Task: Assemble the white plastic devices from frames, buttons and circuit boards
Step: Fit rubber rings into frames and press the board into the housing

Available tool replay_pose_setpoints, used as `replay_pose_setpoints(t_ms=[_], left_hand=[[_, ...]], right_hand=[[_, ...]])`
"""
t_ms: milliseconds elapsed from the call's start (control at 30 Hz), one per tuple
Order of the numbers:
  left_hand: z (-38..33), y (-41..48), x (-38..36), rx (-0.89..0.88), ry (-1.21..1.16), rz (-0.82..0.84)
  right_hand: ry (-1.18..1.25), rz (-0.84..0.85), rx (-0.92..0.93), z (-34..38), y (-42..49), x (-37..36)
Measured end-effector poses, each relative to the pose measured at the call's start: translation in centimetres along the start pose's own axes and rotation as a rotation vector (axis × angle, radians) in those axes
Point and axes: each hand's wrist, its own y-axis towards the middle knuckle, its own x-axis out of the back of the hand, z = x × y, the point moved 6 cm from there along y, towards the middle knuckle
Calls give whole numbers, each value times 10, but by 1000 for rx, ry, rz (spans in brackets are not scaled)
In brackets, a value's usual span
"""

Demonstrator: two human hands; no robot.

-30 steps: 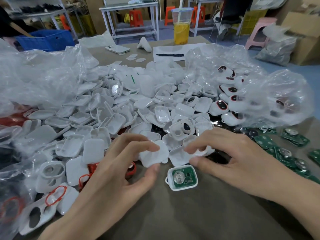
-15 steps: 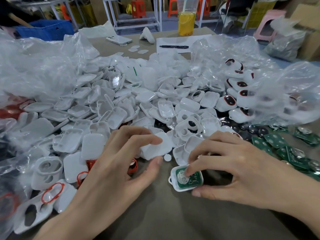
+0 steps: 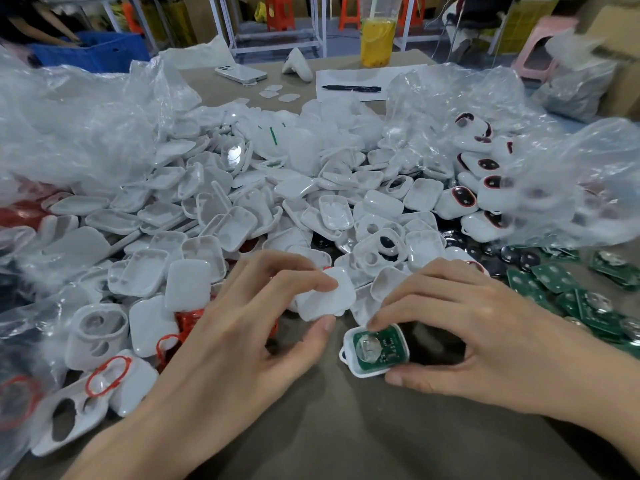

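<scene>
From the head camera, the left hand (image 3: 242, 327) pinches a white cover (image 3: 327, 296) between thumb and forefinger, just left of the frame (image 3: 349, 358), probably poised to cap it; the right hand (image 3: 478, 334) grips that frame by its near and far edges, steadying it flat on the desk (image 3: 346, 427) with the green circuit board (image 3: 381, 348) seated face up inside; the heap of white shells (image 3: 242, 216) lies just behind; spare boards (image 3: 554, 282) wait at the right.

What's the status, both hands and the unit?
Left hand pinches a white cover. Right hand grips the frame with circuit board, on the table. Loose shells crowd close behind.
</scene>
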Motion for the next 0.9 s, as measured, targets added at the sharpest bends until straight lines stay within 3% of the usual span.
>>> replay_pose_setpoints(t_ms=[367, 900], left_hand=[[-12, -12, -6, -142, -29, 87], [-12, -8, -24, -132, -23, 260]], right_hand=[[69, 38, -126, -1, 1, -4], [118, 100, -155, -6, 2, -3]])
